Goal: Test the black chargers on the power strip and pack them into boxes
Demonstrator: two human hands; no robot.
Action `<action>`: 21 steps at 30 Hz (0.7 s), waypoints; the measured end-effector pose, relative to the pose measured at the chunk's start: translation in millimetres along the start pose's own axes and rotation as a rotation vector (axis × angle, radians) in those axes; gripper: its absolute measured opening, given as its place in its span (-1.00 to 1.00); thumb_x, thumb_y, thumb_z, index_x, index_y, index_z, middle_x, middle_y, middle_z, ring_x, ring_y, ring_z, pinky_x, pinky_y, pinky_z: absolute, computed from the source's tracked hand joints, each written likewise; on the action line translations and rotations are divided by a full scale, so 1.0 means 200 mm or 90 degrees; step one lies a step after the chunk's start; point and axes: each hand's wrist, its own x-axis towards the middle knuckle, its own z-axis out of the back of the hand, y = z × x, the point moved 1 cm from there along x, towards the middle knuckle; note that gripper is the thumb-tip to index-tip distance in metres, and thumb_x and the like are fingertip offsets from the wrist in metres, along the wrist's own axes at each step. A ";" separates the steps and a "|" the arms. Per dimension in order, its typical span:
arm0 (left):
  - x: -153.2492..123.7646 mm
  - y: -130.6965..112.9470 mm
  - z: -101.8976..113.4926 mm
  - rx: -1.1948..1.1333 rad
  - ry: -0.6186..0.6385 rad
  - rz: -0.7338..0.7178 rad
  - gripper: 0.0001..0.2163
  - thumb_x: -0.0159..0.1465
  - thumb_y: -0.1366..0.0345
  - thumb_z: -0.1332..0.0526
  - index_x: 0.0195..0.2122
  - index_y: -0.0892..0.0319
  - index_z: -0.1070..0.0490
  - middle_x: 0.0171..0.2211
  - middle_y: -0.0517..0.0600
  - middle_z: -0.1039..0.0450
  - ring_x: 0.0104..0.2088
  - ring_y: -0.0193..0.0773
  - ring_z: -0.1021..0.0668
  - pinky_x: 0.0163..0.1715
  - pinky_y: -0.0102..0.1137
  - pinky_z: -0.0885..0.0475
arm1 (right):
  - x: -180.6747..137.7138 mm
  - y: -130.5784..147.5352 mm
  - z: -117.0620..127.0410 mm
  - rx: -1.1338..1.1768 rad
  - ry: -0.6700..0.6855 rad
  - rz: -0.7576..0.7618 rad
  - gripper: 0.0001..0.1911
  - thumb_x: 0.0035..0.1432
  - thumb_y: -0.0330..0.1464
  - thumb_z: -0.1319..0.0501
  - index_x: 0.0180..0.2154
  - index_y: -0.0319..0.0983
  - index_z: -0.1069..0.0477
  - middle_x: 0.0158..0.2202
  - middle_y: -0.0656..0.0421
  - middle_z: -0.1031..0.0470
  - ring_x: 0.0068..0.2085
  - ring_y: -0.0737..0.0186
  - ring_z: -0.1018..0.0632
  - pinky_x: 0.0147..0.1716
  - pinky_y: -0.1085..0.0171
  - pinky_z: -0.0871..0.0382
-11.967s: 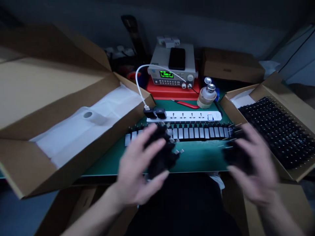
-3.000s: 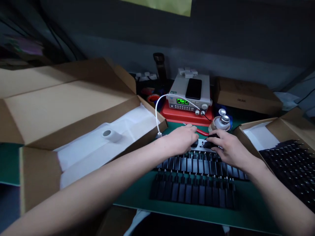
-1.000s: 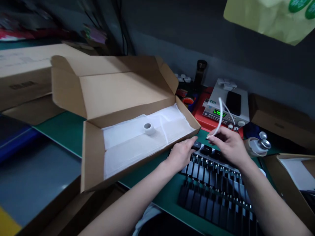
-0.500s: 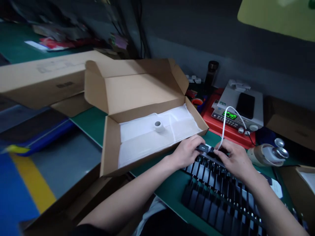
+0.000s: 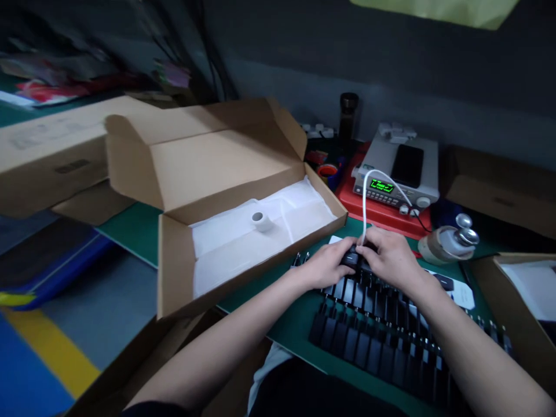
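Palms down, left hand [image 5: 322, 265] and right hand [image 5: 390, 259] clasping black plug [image 5: 351, 256]; white cable [image 5: 364, 202] rising.

Wall [image 5: 330, 63]: painted, dark grey, dimly lit; bundle of dark cables [image 5: 212, 52] hanging down its left part; pale yellow-green sheet [image 5: 434, 7] along upper edge of view. Floor [image 5: 108, 295]: grey, with yellow stripe [image 5: 54, 362] and blue area [image 5: 26, 376] at lower left. Tabletop [image 5: 130, 229]: green surface, visible at left. Flat cardboard carton [image 5: 52, 156]: lying beyond tabletop, at left. Lighting: subdued, no window in view.
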 end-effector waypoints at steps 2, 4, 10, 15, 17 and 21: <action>0.01 0.00 0.01 -0.002 0.005 0.035 -0.51 0.20 0.38 -0.36 0.13 0.09 -0.27 0.01 0.04 -0.51 0.02 -0.02 -0.56 0.04 -0.14 -0.44 | -0.01 -0.02 0.06 0.128 -0.064 -0.042 -0.94 0.23 -0.36 -0.26 -0.31 -0.19 -0.48 -0.36 0.18 -0.57 -0.31 0.19 -0.56 -0.26 0.22 -0.41; 0.02 -0.01 0.02 -0.023 0.007 0.063 -0.53 0.18 0.37 -0.38 0.09 0.06 -0.31 -0.07 -0.01 -0.51 -0.05 -0.05 -0.56 -0.01 -0.16 -0.44 | -0.03 -0.05 0.13 0.258 -0.134 -0.099 -0.88 0.21 -0.27 -0.31 -0.28 -0.20 -0.50 -0.35 0.18 -0.59 -0.32 0.19 -0.59 -0.27 0.21 -0.46; 0.00 -0.04 0.02 -0.252 -0.034 0.042 -0.56 0.08 0.41 -0.41 -0.02 0.13 -0.36 0.02 0.07 -0.50 0.00 -0.07 -0.54 0.07 -0.14 -0.40 | -0.14 -0.11 0.16 0.175 -0.063 -0.144 -0.90 0.21 -0.27 -0.32 -0.30 -0.17 -0.52 -0.34 0.20 -0.59 -0.31 0.20 -0.59 -0.27 0.21 -0.44; -0.07 -0.10 0.21 -0.437 -0.147 -0.040 -0.51 0.12 0.28 -0.46 0.05 0.12 -0.36 0.04 0.10 -0.53 0.02 -0.09 -0.55 0.06 -0.19 -0.40 | -0.15 -0.08 0.11 -0.030 0.033 -0.063 -0.88 0.28 -0.35 -0.24 -0.36 -0.16 -0.43 -0.37 0.23 -0.52 -0.34 0.23 -0.52 -0.31 0.23 -0.33; -0.06 -0.11 0.35 -0.414 -0.180 -0.025 -0.43 0.11 0.25 -0.45 0.15 0.11 -0.37 -0.03 0.08 -0.55 -0.04 -0.10 -0.57 0.00 -0.20 -0.43 | -0.14 -0.08 0.11 -0.059 0.060 -0.040 -0.87 0.30 -0.35 -0.21 -0.35 -0.16 -0.41 -0.36 0.22 -0.50 -0.33 0.23 -0.51 -0.31 0.23 -0.32; 0.05 -0.04 0.61 -0.249 -0.231 0.141 -0.26 0.06 0.33 -0.37 0.30 0.12 -0.22 -0.09 0.07 -0.54 -0.18 -0.14 -0.59 -0.22 -0.29 -0.50 | -0.14 -0.10 0.11 -0.057 0.065 -0.006 -0.85 0.37 -0.31 -0.14 -0.30 -0.15 -0.39 -0.34 0.22 -0.48 -0.32 0.24 -0.53 -0.30 0.24 -0.37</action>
